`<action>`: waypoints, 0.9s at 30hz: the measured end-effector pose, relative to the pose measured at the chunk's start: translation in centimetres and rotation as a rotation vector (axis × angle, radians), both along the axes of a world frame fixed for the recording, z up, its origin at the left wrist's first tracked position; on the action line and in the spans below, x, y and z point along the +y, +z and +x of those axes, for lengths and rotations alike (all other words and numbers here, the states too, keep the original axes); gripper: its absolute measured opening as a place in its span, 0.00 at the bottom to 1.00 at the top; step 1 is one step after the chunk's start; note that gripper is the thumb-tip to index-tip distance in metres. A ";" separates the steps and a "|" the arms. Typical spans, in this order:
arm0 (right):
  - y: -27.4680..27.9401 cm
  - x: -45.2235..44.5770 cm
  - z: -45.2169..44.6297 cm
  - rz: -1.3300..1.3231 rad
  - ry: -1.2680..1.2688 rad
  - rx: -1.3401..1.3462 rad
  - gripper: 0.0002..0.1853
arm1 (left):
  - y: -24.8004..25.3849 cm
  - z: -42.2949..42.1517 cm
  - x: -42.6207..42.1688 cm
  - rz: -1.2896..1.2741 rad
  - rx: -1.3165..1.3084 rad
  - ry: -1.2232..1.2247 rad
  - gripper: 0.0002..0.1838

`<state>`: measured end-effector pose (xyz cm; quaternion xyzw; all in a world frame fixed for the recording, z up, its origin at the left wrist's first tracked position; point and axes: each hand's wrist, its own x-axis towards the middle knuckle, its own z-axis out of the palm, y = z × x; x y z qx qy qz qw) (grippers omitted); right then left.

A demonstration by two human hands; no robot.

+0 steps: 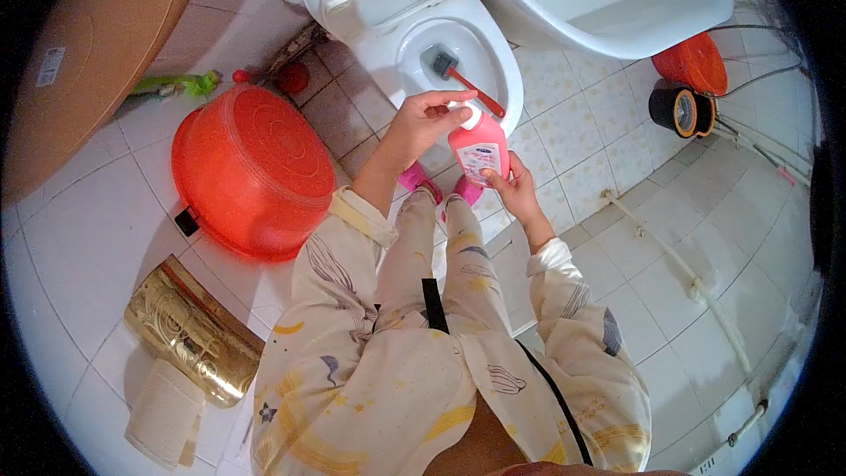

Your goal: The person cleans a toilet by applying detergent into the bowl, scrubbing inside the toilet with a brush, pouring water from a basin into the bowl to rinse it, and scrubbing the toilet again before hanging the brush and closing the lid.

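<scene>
A pink bottle with a white cap and a label is held over the front of the toilet. My left hand has its fingers on the white cap at the bottle's top. Lower down, my right hand is wrapped round the bottle's side, its thumb on the label. Beyond the bottle, the white toilet has its lid and seat raised. A brush with a red handle rests in the bowl, its dark head near the water.
A large red basin is at the left, with a gold container and a paper roll below it. The white sink is at the upper right. Beyond it are a red bucket and a black-and-orange item. Pipes run along the right wall.
</scene>
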<state>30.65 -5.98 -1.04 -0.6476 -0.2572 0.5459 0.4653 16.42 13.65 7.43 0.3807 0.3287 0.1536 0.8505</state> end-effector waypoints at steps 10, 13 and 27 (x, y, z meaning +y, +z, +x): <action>-1.8 0.2 0.1 0.065 0.029 -0.168 0.15 | -0.2 0.3 -0.7 0.181 0.273 0.279 0.19; -1.1 0.8 0.1 -0.013 -0.019 -0.092 0.14 | -1.5 -1.2 -0.7 0.306 0.388 0.064 0.18; -0.3 2.4 -0.9 0.010 0.151 -0.272 0.15 | -3.5 -4.6 -1.1 0.496 -0.032 0.099 0.22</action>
